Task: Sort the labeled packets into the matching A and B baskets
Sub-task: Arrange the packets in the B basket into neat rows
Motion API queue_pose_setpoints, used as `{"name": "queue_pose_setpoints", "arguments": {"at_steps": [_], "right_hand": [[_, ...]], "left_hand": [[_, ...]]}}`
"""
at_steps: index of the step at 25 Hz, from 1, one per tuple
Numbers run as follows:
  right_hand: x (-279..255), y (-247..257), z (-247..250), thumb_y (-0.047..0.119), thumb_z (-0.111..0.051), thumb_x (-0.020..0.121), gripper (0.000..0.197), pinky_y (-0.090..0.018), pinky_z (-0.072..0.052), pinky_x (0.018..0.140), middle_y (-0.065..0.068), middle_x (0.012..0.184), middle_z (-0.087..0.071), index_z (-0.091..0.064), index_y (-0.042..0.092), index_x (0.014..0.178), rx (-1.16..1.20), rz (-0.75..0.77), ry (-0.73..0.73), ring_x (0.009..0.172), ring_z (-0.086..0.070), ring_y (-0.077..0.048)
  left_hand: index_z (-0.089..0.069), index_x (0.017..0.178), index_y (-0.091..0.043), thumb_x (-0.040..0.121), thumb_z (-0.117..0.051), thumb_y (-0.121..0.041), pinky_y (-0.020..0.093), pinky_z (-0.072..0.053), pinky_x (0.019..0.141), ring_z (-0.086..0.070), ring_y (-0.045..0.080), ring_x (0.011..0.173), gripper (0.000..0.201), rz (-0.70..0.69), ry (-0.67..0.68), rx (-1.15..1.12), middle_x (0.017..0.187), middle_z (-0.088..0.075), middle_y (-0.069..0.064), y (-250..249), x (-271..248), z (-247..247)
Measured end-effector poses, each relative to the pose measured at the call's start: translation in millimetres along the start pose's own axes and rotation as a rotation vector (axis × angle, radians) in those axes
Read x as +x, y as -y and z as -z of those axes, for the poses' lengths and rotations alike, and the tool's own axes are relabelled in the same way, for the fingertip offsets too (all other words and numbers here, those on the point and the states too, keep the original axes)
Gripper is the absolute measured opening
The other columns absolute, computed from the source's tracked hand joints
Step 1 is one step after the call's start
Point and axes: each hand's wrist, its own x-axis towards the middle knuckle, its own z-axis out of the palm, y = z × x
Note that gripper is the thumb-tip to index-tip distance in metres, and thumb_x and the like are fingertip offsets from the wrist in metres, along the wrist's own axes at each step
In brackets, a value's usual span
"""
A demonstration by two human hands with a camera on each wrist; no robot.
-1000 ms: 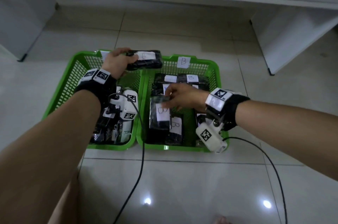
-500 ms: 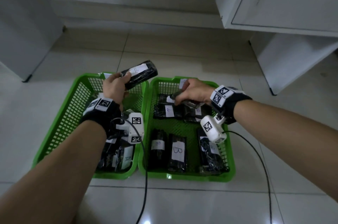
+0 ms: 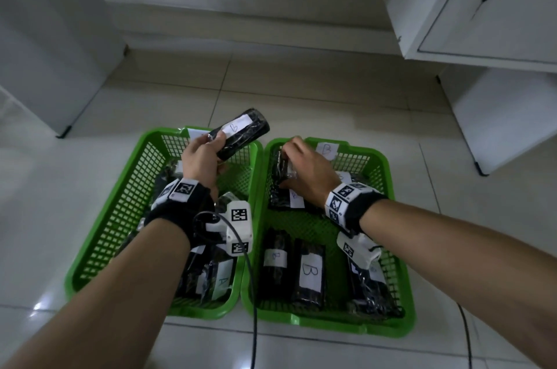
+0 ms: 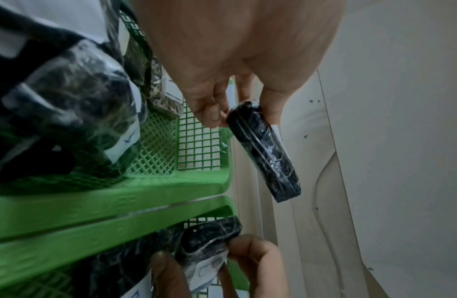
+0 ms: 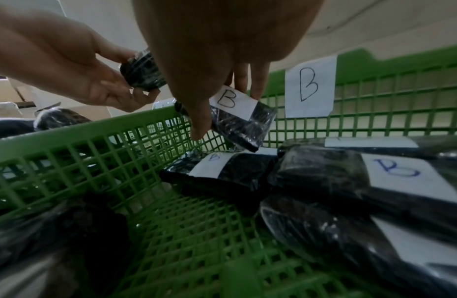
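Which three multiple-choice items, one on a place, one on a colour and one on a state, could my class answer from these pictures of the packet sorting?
1. Where is the packet gripped by the left hand?
A. above the left basket's far edge
B. on the floor
C. flat in the right basket

2. What colour are the baskets?
A. blue
B. green
C. white

3. What is the right hand doing?
A. hanging idle
B. pressing the floor
C. pinching a B packet

Answers: 1 A, head view shows it raised there. 2 B, both are green mesh. 3 C, right wrist view shows fingers closed on it.
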Motion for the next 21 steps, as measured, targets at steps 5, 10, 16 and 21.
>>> {"name": "queue_pose_setpoints", "arguments": {"at_steps": [5,10,16,21], "right_hand": [[5.0,-4.6,-2.9,0.036,-0.083,0.078,0.063,-0.034,-0.05,0.089,-0.013,0.136,-0.056,-0.057,0.008,0.127,-0.107,0.004,0.076,0.116,-0.057,-0.028],[-0.1,-12.3,-3.8,0.041,-0.078,0.083,0.057,-0.044,-0.051,0.099,-0.014,0.136,-0.059,-0.062,0.008,0.127,-0.149,0.045,0.13,0.126,-0.053,-0.03],[-5.5,-21.1,-0.8,0.025,-0.071,0.084,0.032,-0.04,-0.055,0.074,-0.007,0.111,-0.059,-0.067,0.014,0.113,-0.167,0.041,0.078,0.105,-0.055,-0.025],[-5.6,-22.7,-2.1,0.027,-0.075,0.083,0.043,-0.042,-0.054,0.083,-0.011,0.127,-0.055,-0.064,0.016,0.124,-0.209,0.041,0.123,0.117,-0.052,-0.029]], "left_hand": [[-0.066,0.116,-0.013,0.086,-0.072,-0.024,0.025,-0.044,0.051,-0.062,0.018,0.074,0.032,-0.014,0.013,0.032,0.11,-0.073,0.012,1.7,8.4,10.6],[-0.064,0.118,-0.014,0.083,-0.074,-0.026,0.025,-0.042,0.05,-0.061,0.017,0.072,0.038,-0.031,0.022,0.04,0.109,-0.073,0.012,0.6,9.3,13.5],[-0.062,0.121,-0.012,0.085,-0.074,-0.024,0.026,-0.045,0.054,-0.066,0.02,0.082,0.04,-0.037,0.078,0.067,0.11,-0.073,0.011,0.5,0.8,2.7],[-0.06,0.122,-0.015,0.086,-0.074,-0.022,0.026,-0.045,0.057,-0.067,0.018,0.082,0.039,-0.02,0.101,0.065,0.109,-0.073,0.008,-0.8,-5.3,-4.1]]}}
